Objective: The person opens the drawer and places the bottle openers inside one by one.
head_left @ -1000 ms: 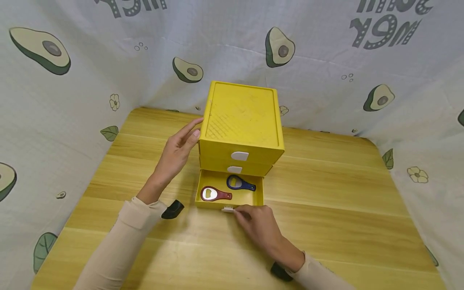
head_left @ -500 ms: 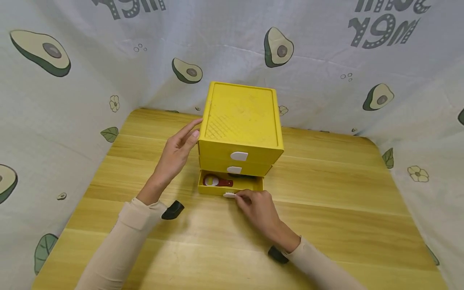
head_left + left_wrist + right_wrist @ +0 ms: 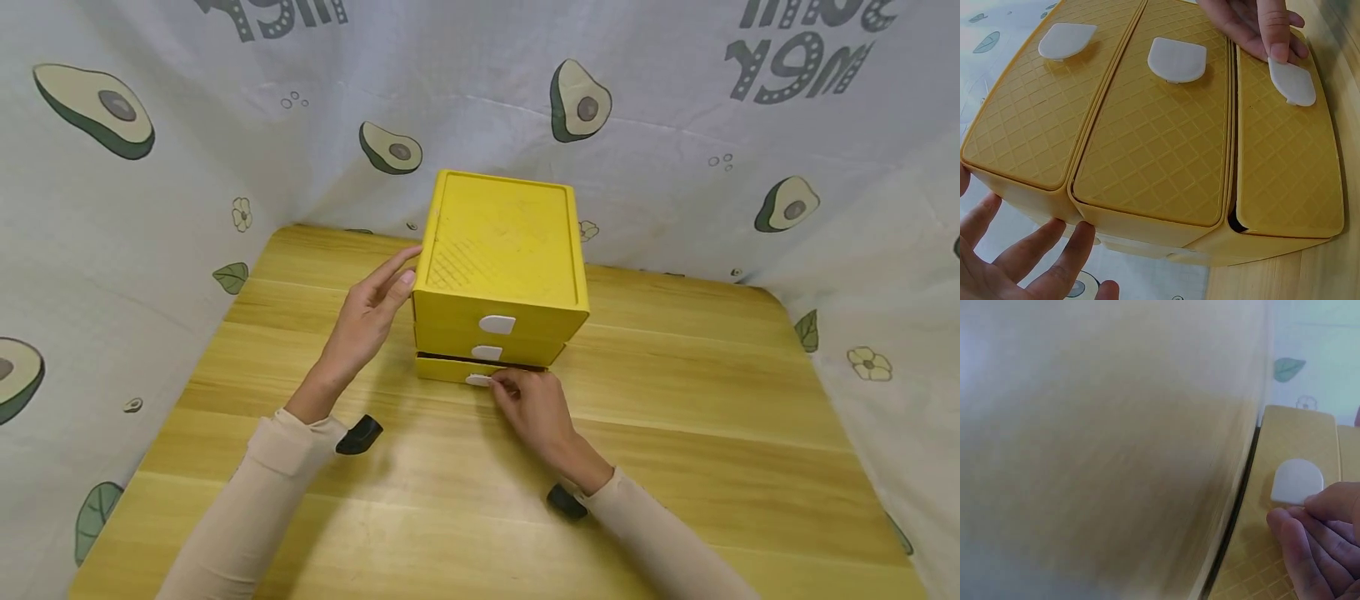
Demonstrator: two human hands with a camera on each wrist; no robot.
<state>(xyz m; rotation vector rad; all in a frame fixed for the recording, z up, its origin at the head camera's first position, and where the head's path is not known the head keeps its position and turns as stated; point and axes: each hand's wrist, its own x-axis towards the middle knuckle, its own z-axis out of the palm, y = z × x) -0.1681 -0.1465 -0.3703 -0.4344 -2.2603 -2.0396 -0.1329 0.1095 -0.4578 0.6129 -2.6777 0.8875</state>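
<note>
A yellow three-drawer cabinet (image 3: 504, 242) with white pull tabs stands on the wooden table. My left hand (image 3: 362, 321) touches its left side with extended fingers; the left wrist view has those fingertips along the cabinet's edge. At the bottom drawer (image 3: 1291, 162), my right hand (image 3: 534, 412) pinches the white pull tab (image 3: 1297, 481) between thumb and fingers. That drawer sits slightly out from the cabinet, with a narrow dark gap along its top. Its inside is hidden. The middle drawer's tab (image 3: 487, 352) and the top drawer's tab (image 3: 497, 324) are untouched, both drawers closed.
The wooden table (image 3: 712, 417) extends to both sides and in front of the cabinet. Behind it hangs a pale cloth (image 3: 487, 92) printed with avocados. Black wrist-worn pieces show beside both sleeves.
My right hand has pushed the bottom drawer inward until it is nearly closed. The red and the blue bottle opener inside have gone out of sight. My left hand stays on the cabinet's side.
</note>
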